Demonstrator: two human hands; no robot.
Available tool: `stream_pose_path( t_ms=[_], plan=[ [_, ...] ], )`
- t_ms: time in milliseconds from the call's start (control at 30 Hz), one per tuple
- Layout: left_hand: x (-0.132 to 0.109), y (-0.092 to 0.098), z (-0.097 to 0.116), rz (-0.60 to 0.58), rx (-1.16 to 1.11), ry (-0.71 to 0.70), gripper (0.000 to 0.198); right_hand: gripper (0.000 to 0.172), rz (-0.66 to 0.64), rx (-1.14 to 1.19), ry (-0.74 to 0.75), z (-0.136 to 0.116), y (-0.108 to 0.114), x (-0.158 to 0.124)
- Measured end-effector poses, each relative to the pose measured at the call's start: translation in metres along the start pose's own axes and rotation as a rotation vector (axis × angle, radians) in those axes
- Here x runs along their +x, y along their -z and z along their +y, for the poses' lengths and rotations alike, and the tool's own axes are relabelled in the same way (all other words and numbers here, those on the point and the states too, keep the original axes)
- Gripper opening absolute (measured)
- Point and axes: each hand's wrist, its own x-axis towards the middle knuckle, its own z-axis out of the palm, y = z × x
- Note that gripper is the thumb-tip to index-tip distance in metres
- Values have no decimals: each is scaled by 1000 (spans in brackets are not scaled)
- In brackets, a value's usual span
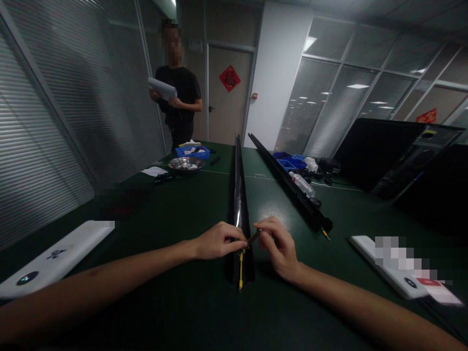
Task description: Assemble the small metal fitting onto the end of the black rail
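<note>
A long black channel-shaped rail [238, 195] lies lengthwise on the green table in front of me. A short yellow wire [241, 273] with a metal lug hangs from its near end. My left hand [221, 240] rests there from the left, thumb and fingers pinched over the spot where the wire joins; what they pinch is hidden. On the right side, my right hand [280, 248] grips the outer end of a small wrench [253, 237] between thumb and fingers. The wrench slants down toward my left fingertips and the wire's fixing point.
A second black rail [288, 180] with a yellow wire lies at right, beside a plastic bottle [302, 185]. A metal bowl [185, 165] and blue tray [193, 152] stand far left. White devices [58, 256] flank my arms. A person [179, 92] holding papers stands behind the table.
</note>
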Motion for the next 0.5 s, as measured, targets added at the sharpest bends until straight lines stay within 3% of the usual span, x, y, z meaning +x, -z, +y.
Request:
stream_pose_path(
  t_ms=[500],
  plan=[
    [0,0,-1,17,16,35,24,27,-32,12,39,6,1,-3]
  ],
)
